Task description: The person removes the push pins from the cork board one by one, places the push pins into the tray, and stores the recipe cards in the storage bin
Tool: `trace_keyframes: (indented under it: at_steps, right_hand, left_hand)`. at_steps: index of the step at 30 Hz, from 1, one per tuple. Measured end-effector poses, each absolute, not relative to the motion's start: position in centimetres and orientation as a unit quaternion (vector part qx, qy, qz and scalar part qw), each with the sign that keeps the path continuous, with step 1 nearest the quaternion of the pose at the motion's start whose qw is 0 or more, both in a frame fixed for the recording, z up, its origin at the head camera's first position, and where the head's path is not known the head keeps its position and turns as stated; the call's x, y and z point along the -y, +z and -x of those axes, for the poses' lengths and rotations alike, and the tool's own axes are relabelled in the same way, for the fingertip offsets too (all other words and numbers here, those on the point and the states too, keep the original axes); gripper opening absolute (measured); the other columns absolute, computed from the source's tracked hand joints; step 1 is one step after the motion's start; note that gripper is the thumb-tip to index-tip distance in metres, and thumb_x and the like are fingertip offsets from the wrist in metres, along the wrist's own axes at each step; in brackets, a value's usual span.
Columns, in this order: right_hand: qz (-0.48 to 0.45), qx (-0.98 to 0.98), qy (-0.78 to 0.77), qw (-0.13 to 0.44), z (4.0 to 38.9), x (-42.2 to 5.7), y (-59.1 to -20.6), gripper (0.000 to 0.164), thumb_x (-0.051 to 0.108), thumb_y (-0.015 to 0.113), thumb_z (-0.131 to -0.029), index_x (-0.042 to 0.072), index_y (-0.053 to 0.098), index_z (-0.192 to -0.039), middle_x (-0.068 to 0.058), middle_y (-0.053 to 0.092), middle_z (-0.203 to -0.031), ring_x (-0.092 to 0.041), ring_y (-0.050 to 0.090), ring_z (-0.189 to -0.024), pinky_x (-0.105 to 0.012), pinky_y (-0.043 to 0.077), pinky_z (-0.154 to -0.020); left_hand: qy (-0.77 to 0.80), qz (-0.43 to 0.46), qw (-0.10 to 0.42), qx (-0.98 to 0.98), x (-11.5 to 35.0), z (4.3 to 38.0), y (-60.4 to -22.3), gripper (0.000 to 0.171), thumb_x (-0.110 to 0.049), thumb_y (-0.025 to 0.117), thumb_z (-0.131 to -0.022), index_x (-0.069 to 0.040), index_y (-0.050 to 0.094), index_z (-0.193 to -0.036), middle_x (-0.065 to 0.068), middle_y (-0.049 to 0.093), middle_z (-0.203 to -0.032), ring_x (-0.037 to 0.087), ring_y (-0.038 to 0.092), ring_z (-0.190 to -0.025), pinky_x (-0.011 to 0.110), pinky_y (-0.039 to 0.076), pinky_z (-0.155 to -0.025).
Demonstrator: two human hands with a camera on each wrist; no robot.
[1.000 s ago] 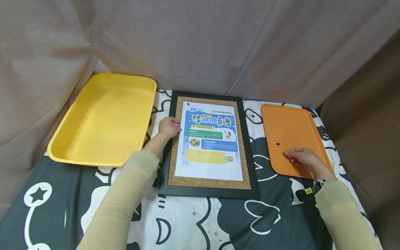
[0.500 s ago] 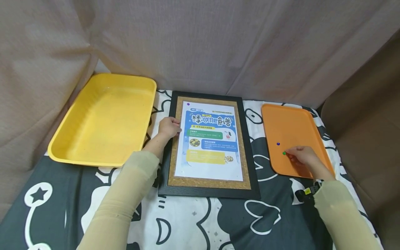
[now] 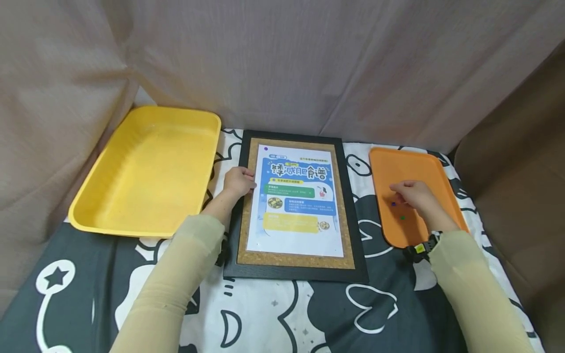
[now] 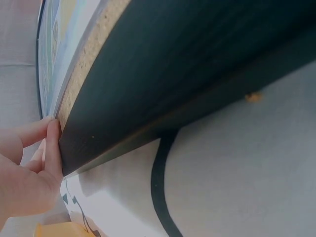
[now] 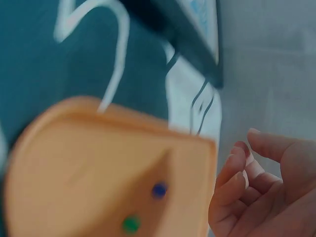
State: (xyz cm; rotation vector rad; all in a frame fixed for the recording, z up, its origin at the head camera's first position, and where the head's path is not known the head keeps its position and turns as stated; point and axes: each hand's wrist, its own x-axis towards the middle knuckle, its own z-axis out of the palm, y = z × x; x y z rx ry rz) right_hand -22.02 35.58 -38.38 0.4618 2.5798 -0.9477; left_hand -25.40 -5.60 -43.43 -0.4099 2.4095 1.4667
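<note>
My left hand (image 3: 240, 182) grips the left side of a black-framed corkboard (image 3: 295, 272); in the left wrist view its fingertips (image 4: 45, 126) sit right at the cork and frame edge. A printed poster (image 3: 293, 242) lies over the cork, with a purple dot (image 3: 266, 148) at its upper left corner. My right hand (image 3: 414, 194) hovers over an orange tray (image 3: 410, 164), fingers curled and thumb close to the index finger. A reddish spot shows between those tips; I cannot tell whether it is something held. A small blue ball-shaped piece (image 5: 159, 190) and a green one (image 5: 131, 224) lie in the tray.
A large yellow tray (image 3: 150, 166) stands at the left, close beside the board. All of it rests on a black-and-white patterned cloth (image 3: 265, 314). Grey fabric (image 3: 282, 63) hangs behind, and a brown surface (image 3: 512, 196) closes off the right side.
My right hand has moved up and left from beside the green piece to over the blue one, leaving the green piece uncovered. The left hand and corkboard stay put.
</note>
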Motion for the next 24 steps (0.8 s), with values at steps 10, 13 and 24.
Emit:
trace_keyframes:
  at_steps: [10, 13, 24]
  right_hand:
    - [-0.106, -0.918, -0.346, 0.161, 26.7, -28.4, -37.4, 0.048, 0.038, 0.048, -0.095, -0.005, 0.053, -0.115, -0.001, 0.056, -0.078, -0.020, 0.053, -0.078, -0.027, 0.048, -0.066]
    - [-0.105, -0.914, -0.356, 0.161, 28.1, -26.3, -37.5, 0.048, 0.037, 0.048, -0.095, -0.004, 0.053, -0.119, -0.005, 0.056, -0.086, -0.021, 0.053, -0.081, -0.026, 0.049, -0.067]
    - [-0.100, -0.902, -0.391, 0.153, 31.3, -19.3, -38.0, 0.036, 0.028, 0.050, -0.095, -0.003, 0.057, -0.112, -0.009, 0.057, -0.088, -0.021, 0.055, -0.081, -0.030, 0.050, -0.075]
  left_hand:
    - [0.511, 0.152, 0.140, -0.835, 6.2, 25.2, -44.2, 0.026, -0.002, 0.063, -0.086, -0.001, 0.060, -0.112, 0.014, 0.066, -0.104, 0.023, 0.066, -0.086, 0.028, 0.057, -0.073]
    - [0.515, 0.154, 0.137, -0.832, 6.2, 25.1, -44.3, 0.026, -0.002, 0.063, -0.085, -0.001, 0.060, -0.112, 0.014, 0.066, -0.104, 0.023, 0.066, -0.087, 0.028, 0.058, -0.073]
    - [0.517, 0.155, 0.133, -0.831, 6.0, 24.6, -44.3, 0.027, -0.001, 0.064, -0.084, -0.001, 0.061, -0.111, 0.014, 0.067, -0.102, 0.021, 0.066, -0.084, 0.026, 0.058, -0.069]
